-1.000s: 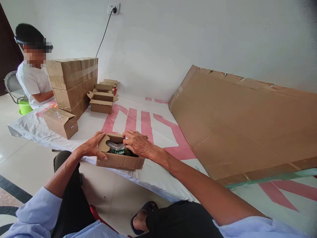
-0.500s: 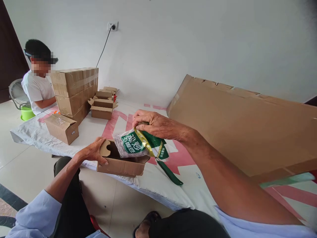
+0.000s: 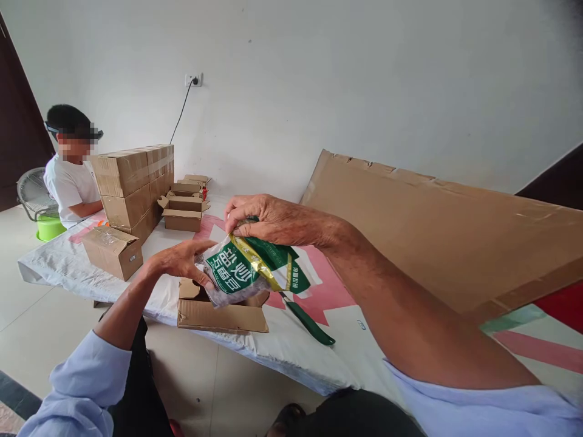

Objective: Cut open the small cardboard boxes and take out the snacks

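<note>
My right hand (image 3: 268, 220) has its fingers (image 3: 241, 213) closed over the top edge of a green and white packet (image 3: 246, 270), pinching it from above. My left hand (image 3: 184, 260) comes in from the other side, its fingers (image 3: 204, 280) pressed against the packet's near end, thumb on top; how firmly they grip I cannot tell, but they are closed on it rather than spread. The packet hangs between the two sets of fingers, tilted, clear of everything below.

Directly under my fingers sits a small open cardboard box (image 3: 221, 312), flaps up, resting on the white sheet with pink lettering (image 3: 255, 340) that covers the low platform. Just past my right fingers, lower down, a dark green strip (image 3: 310, 321) lies on the sheet.

Far beyond my left fingers a sealed carton (image 3: 112, 250) stands by a stack of taped cartons (image 3: 134, 185), with several open small boxes (image 3: 182, 209) beside the stack. Another person in a white shirt (image 3: 68, 182) sits behind them, near a green tub (image 3: 49, 226). Beyond my right forearm a big flattened cardboard sheet (image 3: 432, 230) leans up from the platform toward the wall.
</note>
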`<state>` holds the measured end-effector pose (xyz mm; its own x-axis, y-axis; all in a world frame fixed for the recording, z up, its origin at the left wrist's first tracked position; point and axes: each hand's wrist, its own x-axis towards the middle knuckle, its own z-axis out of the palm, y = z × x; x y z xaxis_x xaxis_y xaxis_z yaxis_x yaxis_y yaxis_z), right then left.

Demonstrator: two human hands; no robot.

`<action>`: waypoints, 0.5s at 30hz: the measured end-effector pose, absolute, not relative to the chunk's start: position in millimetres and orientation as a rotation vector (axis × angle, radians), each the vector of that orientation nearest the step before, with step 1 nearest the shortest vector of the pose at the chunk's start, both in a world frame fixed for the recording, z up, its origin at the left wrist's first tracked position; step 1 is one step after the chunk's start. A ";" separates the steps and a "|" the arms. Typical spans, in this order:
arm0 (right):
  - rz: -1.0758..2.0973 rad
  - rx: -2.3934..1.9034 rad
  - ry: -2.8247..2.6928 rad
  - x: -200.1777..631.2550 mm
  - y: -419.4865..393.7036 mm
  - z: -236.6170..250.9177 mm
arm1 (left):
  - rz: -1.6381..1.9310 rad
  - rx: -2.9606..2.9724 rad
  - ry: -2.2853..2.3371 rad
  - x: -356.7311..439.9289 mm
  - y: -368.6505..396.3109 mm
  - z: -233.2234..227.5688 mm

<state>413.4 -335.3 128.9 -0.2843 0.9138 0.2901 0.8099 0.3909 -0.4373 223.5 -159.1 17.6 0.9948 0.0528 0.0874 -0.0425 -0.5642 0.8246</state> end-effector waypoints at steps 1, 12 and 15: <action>0.287 -1.466 -2.141 413.6 -335.8 127.4 | 0.061 2.093 -0.010 227.0 -163.9 15.8; 0.194 -1.271 -1.021 459.4 -349.4 27.4 | 0.658 1.584 0.190 222.1 -202.8 -53.6; 0.411 -1.173 -0.875 435.6 -345.4 -15.1 | 0.810 1.434 0.336 224.5 -208.0 -52.7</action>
<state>435.6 -345.4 -15.1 0.6161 0.6920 0.3763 0.1514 0.3648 -0.9187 224.5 -208.0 -52.7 0.6981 0.6681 0.2574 -0.2897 -0.0652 0.9549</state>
